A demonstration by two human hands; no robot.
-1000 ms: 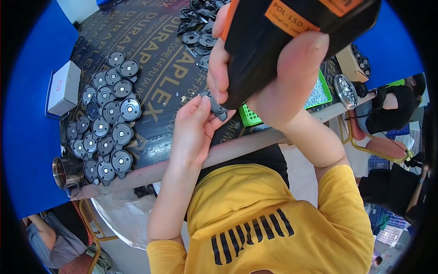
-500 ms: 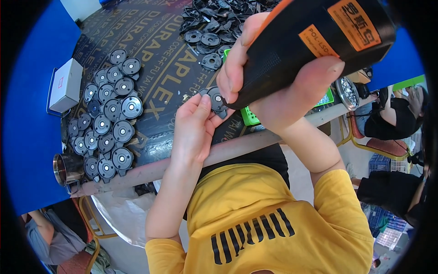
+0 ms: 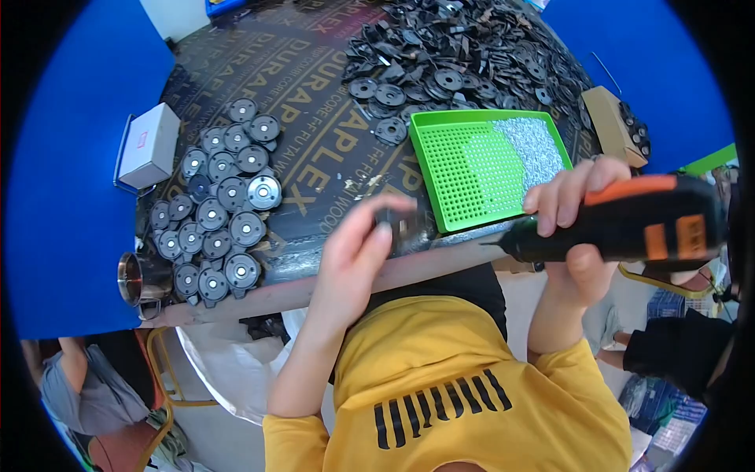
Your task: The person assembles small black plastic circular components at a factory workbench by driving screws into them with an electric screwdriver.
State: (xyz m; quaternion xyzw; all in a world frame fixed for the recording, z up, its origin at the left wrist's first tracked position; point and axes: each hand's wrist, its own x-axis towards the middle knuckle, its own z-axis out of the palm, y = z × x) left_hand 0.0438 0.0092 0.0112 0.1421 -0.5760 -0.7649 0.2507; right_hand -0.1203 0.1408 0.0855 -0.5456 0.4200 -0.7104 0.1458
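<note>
Left hand (image 3: 346, 263): thumb and fingers closed on dark part (image 3: 403, 226), motion-blurred, near table's front edge, just left of green tray (image 3: 481, 217). Right hand (image 3: 572, 197): fingers wrapped around black-and-orange power screwdriver (image 3: 621, 224), roughly level, nose pointing left, apart from dark part. Small silvery pieces (image 3: 535, 145) heaped in tray's right side. Loose black parts (image 3: 472, 55) piled beyond tray. Round dark discs (image 3: 212, 213) with bright centers clustered on table's left, beside metal cup (image 3: 145, 281).
</note>
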